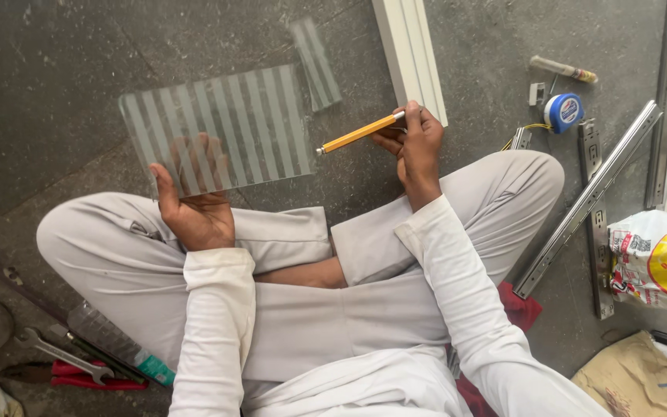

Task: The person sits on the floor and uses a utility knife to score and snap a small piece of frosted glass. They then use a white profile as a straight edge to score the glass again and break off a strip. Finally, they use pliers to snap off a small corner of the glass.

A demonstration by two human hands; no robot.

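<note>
so the person sat cross-legged on the grey floor [55, 85], left hand [194, 208] closed on the lower edge of a striped frosted glass pane [221, 127], fingers under and behind it, holding it up off the floor over the left knee. right hand [414, 147] was pinched shut round a yellow glass cutter [360, 133], tip pointing at the pane's right edge but not touching. my guess: better to keep that pane steady and flat before the tip meets it. a narrow offcut strip [316, 62] lay just beyond. packaging-wise, a white plastic bag with a big yellow round label [658, 262] sat at the right, a tan paper sack [638, 378] below it, and a blue tape measure [563, 110] up top.
</note>
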